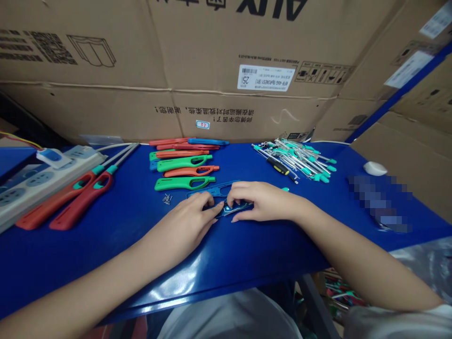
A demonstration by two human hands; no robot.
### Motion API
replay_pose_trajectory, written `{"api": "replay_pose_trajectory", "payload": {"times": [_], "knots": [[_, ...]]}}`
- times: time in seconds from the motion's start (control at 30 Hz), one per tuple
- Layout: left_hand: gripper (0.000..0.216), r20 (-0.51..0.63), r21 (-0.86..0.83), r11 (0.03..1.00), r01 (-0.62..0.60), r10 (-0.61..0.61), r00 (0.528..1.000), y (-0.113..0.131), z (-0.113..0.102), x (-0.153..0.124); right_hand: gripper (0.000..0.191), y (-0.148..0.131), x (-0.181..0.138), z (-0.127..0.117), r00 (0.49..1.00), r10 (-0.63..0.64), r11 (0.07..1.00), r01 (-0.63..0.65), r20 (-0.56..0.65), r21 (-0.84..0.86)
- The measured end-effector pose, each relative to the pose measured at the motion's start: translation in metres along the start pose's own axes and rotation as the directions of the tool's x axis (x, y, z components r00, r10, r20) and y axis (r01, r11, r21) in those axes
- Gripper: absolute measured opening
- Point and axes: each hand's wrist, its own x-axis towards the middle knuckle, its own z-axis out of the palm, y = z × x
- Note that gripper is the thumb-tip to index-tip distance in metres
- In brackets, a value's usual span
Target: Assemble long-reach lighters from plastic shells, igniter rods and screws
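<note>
Both my hands rest on the blue table (247, 245) over a blue plastic lighter-handle shell (215, 189). My left hand (189, 221) lies palm down, its fingertips pressing on the shell's near part. My right hand (259, 200) has its fingers curled and pinched on the same blue piece (237, 207). Just left of my left hand lie a few small metal screws (167, 199). Behind the hands is a stack of green, orange and blue handle shells (183, 165).
Two assembled red long-nose lighters (77, 197) lie at the left beside a white power strip (31, 186). A pile of metal tubes with teal ends (300, 157) sits at the back right, with a white mouse (375, 168). Cardboard boxes (212, 66) wall the back.
</note>
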Motion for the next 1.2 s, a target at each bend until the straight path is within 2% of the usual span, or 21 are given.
{"api": "replay_pose_trajectory", "payload": {"times": [0.07,0.13,0.2,0.3,0.4,0.53,0.73,0.87,1.07,1.2], "knots": [[0.037,-0.016,-0.037,0.999,-0.011,0.010,1.000,-0.002,0.002,-0.001,0.004,-0.002,0.001,0.001,1.000,-0.031,0.999,0.031,0.003,0.024],[0.037,-0.029,-0.079,0.997,-0.018,0.015,0.999,-0.004,0.004,-0.001,0.005,-0.002,0.000,0.000,0.999,-0.027,0.996,0.030,-0.033,0.088],[0.037,-0.039,-0.112,0.993,-0.024,0.019,0.999,-0.006,0.004,-0.001,0.006,0.000,-0.002,-0.003,0.996,0.053,0.982,-0.040,-0.065,0.187],[0.035,-0.060,-0.140,0.990,-0.020,0.012,0.998,-0.009,0.003,-0.001,0.014,0.005,-0.006,-0.009,0.980,0.199,0.904,-0.178,-0.013,0.389],[0.036,-0.080,-0.155,0.988,0.007,-0.020,0.997,-0.009,0.000,0.000,0.017,0.011,-0.007,-0.011,0.972,0.228,0.841,-0.224,0.053,0.493],[0.032,-0.069,-0.163,0.986,0.014,-0.026,0.997,-0.008,-0.001,0.000,0.021,0.015,-0.006,-0.010,0.978,0.204,0.886,-0.204,0.046,0.416],[0.035,-0.088,-0.110,0.994,0.006,-0.016,0.996,-0.008,0.001,-0.001,0.022,0.014,-0.011,-0.019,0.977,0.176,0.906,-0.208,0.118,0.370],[0.035,-0.083,-0.104,0.995,-0.002,-0.007,0.997,-0.009,0.001,0.000,0.019,0.015,-0.021,-0.035,0.969,0.240,0.943,-0.248,0.061,0.221],[0.035,-0.094,-0.096,0.995,-0.035,0.026,0.995,-0.010,-0.001,0.001,0.021,0.024,-0.026,-0.042,0.922,0.342,0.927,-0.363,0.183,0.097],[0.036,-0.090,-0.092,0.995,-0.044,0.036,0.995,-0.010,-0.001,0.001,0.021,0.023,-0.022,-0.040,0.945,0.280,0.955,-0.293,0.171,0.055]]}}
